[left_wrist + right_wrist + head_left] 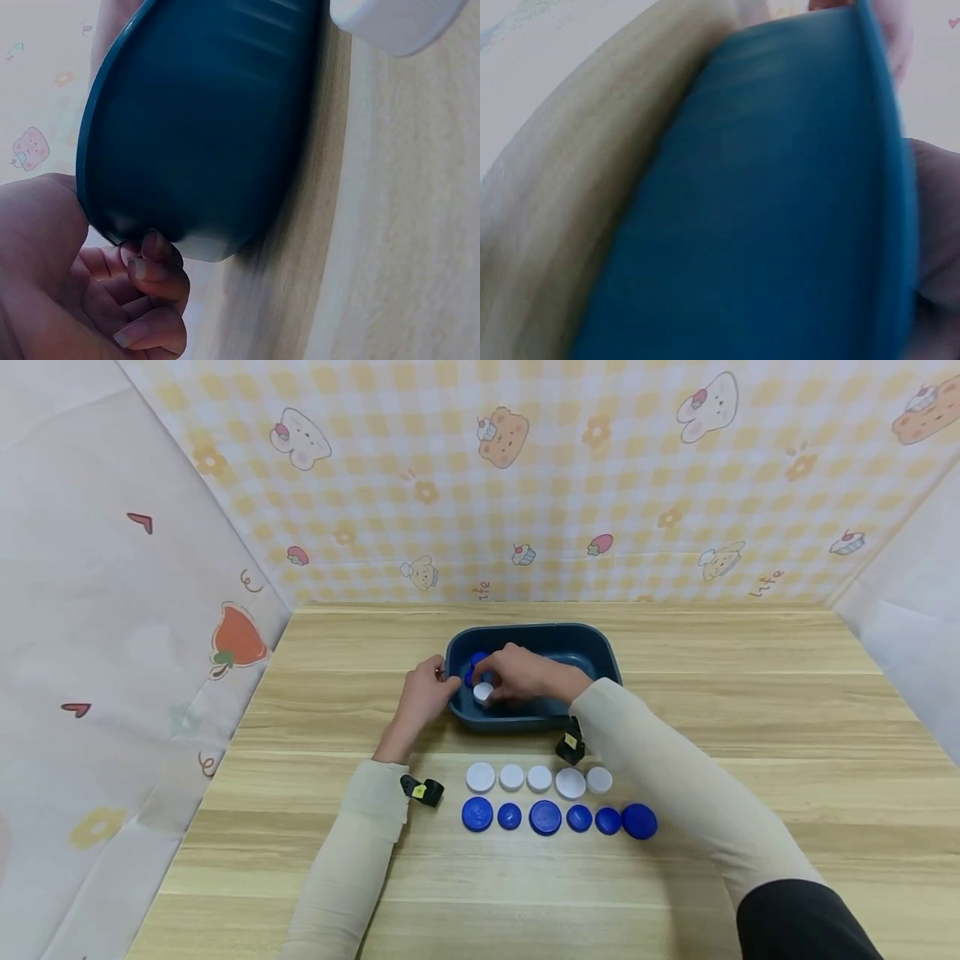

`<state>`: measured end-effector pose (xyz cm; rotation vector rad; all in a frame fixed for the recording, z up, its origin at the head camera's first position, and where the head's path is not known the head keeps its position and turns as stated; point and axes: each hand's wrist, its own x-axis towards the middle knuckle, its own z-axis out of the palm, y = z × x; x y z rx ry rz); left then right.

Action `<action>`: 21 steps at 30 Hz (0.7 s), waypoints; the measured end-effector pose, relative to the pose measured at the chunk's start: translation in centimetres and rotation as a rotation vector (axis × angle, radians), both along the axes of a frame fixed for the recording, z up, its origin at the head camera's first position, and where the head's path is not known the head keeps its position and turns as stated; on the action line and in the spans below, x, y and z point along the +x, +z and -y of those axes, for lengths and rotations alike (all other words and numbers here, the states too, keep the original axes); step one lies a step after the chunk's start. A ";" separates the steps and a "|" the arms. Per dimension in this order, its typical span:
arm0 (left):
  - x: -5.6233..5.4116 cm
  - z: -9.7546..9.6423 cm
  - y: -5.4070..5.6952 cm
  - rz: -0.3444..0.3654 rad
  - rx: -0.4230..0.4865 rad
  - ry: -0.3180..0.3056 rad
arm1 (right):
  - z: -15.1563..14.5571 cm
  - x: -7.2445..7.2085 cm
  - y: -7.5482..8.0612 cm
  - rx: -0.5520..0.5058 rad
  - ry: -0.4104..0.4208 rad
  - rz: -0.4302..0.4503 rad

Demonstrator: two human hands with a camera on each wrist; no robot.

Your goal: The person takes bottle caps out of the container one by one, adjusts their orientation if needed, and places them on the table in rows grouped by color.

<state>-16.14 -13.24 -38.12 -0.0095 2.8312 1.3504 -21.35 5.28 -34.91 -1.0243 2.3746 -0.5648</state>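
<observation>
A dark teal plastic bin (592, 652) stands on the table. My left hand (426, 695) grips its left end, the thumb over the rim and the fingers curled against the outer wall, as the left wrist view also shows. Inside the bin, my right hand (521, 675) reaches to the left side and pinches a white bottle cap (483, 692) between thumb and finger. Blue bottle caps (478, 657) lie beside those fingers, partly covered by them. In the right wrist view the bin wall (765, 187) hides the fingertips.
In front of the bin lies a row of several white caps (512, 777). Nearer to me runs a row of several blue caps (545, 817) of mixed sizes. A yellow checked cloth (465, 510) hangs behind the wooden table (750, 710).
</observation>
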 end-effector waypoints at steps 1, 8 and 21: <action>0.0 0.0 0.0 -0.001 0.000 0.000 | -0.3 0.1 0.3 0.000 0.006 -0.012; 0.0 -0.1 0.0 0.003 0.014 0.000 | -2.6 1.1 2.6 -0.036 0.031 -0.132; 0.2 0.0 0.2 0.010 0.013 0.005 | -8.7 4.0 5.0 -0.184 -0.008 -0.243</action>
